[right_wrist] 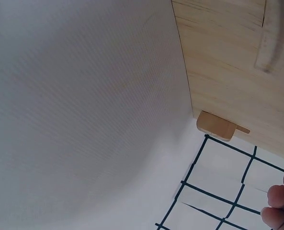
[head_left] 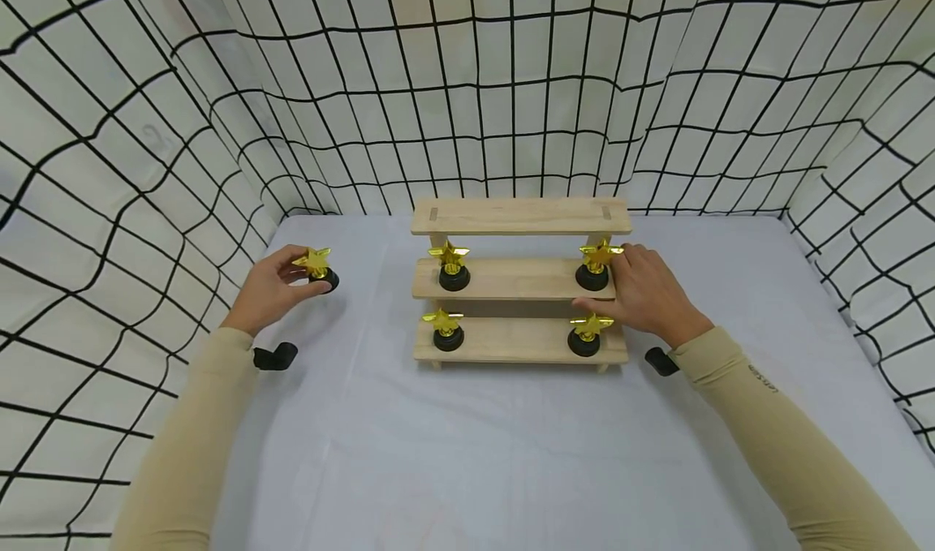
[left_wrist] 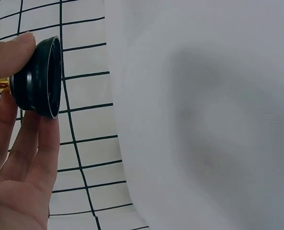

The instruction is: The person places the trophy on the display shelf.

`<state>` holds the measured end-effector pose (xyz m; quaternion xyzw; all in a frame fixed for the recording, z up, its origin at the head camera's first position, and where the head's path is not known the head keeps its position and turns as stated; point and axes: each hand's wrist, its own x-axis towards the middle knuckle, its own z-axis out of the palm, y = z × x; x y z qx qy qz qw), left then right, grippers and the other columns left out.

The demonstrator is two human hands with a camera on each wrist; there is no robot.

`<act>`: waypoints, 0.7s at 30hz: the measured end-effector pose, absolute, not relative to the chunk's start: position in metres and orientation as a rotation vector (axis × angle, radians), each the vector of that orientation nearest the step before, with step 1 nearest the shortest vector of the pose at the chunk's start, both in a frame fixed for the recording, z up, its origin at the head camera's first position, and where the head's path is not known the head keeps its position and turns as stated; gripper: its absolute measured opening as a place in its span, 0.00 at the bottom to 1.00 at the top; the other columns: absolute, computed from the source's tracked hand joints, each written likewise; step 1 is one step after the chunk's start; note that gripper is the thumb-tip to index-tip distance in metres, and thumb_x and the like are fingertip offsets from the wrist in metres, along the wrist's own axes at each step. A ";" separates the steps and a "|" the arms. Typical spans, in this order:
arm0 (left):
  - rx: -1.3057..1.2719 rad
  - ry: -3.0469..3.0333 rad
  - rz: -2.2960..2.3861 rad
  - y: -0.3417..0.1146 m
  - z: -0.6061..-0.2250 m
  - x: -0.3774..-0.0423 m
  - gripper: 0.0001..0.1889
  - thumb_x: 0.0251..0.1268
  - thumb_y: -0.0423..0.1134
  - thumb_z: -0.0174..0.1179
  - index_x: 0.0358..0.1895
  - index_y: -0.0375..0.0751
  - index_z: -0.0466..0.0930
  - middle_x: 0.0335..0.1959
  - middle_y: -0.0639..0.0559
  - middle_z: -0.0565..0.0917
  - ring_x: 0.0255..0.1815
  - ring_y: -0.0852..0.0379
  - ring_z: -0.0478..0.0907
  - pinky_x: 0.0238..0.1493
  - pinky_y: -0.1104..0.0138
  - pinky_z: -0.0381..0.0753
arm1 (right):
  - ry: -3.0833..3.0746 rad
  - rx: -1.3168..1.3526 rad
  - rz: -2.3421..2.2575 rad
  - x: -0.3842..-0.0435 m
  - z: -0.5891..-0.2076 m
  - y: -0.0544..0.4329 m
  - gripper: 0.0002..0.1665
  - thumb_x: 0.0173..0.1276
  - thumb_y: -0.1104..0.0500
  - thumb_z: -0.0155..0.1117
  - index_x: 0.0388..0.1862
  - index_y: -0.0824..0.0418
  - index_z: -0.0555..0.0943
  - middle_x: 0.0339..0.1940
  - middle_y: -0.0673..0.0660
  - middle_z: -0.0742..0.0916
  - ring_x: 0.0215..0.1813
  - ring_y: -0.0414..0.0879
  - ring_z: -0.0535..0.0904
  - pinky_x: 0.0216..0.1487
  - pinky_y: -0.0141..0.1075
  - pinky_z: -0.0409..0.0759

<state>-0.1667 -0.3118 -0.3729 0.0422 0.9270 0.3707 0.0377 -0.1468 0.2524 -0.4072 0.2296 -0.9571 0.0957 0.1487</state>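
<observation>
My left hand (head_left: pixel 276 285) holds a small star trophy (head_left: pixel 317 264), gold on a black round base, above the cloth left of the shelf. In the left wrist view, thumb and fingers pinch its black base (left_wrist: pixel 39 79), the hollow underside showing. At the right end of a three-tier wooden shelf (head_left: pixel 511 279), my right hand (head_left: pixel 650 291) grips the middle tier, thumb along its front edge and fingers farther back. Right beside it stands one trophy (head_left: pixel 595 265) on that tier. The right wrist view shows only some fingertips (right_wrist: pixel 278 208) by the shelf's side panel (right_wrist: pixel 228 62).
Another trophy (head_left: pixel 450 265) stands at the middle tier's left. Two more, a left one (head_left: pixel 445 329) and a right one (head_left: pixel 586 334), are on the bottom tier. White cloth (head_left: pixel 467 454) covers the table; black netting (head_left: pixel 511 88) over white walls encloses the back and sides.
</observation>
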 end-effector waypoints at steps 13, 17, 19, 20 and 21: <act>0.178 2.921 1.085 -0.297 -0.337 -0.169 0.39 0.63 0.51 0.73 0.73 0.41 0.68 0.69 0.40 0.76 0.67 0.39 0.80 0.69 0.48 0.80 | -2.763 0.651 0.256 -0.147 -0.409 0.253 0.50 0.57 0.22 0.67 0.53 0.67 0.80 0.28 0.57 0.78 0.34 0.54 0.74 0.36 0.42 0.71; 0.202 2.928 1.114 -0.285 -0.324 -0.169 0.39 0.63 0.51 0.74 0.73 0.42 0.69 0.69 0.44 0.75 0.67 0.43 0.80 0.63 0.74 0.81 | -2.766 0.646 0.251 -0.147 -0.407 0.252 0.51 0.56 0.23 0.67 0.54 0.67 0.79 0.28 0.58 0.78 0.35 0.54 0.74 0.36 0.42 0.71; 0.252 2.936 1.130 -0.279 -0.319 -0.169 0.37 0.62 0.50 0.74 0.71 0.42 0.71 0.68 0.45 0.76 0.66 0.44 0.80 0.57 0.86 0.77 | -2.765 0.642 0.245 -0.147 -0.407 0.252 0.51 0.57 0.23 0.67 0.54 0.67 0.79 0.29 0.58 0.78 0.35 0.54 0.74 0.36 0.43 0.72; 0.272 2.945 1.129 -0.277 -0.316 -0.169 0.36 0.62 0.50 0.75 0.70 0.41 0.71 0.67 0.45 0.77 0.65 0.44 0.81 0.54 0.90 0.73 | -2.764 0.641 0.246 -0.147 -0.407 0.252 0.51 0.56 0.23 0.67 0.54 0.68 0.79 0.28 0.58 0.78 0.35 0.54 0.74 0.36 0.43 0.72; 0.286 2.953 1.126 -0.274 -0.314 -0.169 0.36 0.62 0.50 0.75 0.69 0.41 0.72 0.66 0.45 0.77 0.65 0.43 0.81 0.51 0.92 0.71 | -2.763 0.641 0.246 -0.147 -0.407 0.252 0.51 0.57 0.23 0.67 0.54 0.68 0.80 0.29 0.58 0.78 0.35 0.54 0.74 0.36 0.43 0.72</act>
